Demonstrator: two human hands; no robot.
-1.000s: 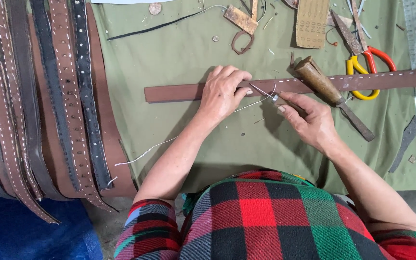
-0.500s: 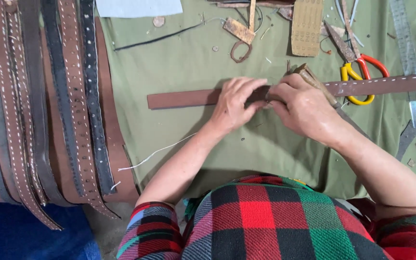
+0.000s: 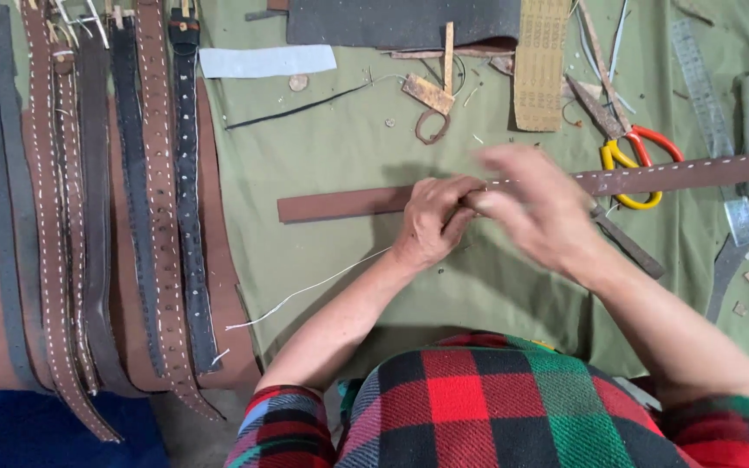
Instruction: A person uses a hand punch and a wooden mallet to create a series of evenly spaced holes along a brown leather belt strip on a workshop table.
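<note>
Head view looks straight down on a green cloth where a long brown leather strap lies crosswise, plain at its left end and carrying a row of white stitches on the stretch to the right. The left hand sits on the strap near its middle, fingers curled down and closed over the leather at the point where the stitching ends, wrist low and forearm coming in from the lower left. The right hand is just beside it, almost touching, blurred with motion; its fingers look loosely bent, but whether they pinch a needle or thread I cannot tell. A white thread trails from under the left hand down toward the cloth's edge.

For hand-stitching like this, it seems wise to keep the strap pinned flat with the left hand right next to the hole being worked, and to draw the thread evenly so the stitch line stays straight (a slack tail can snag).

Finished belts lie side by side at the left; red-and-yellow scissors rest above the strap at the right.
</note>
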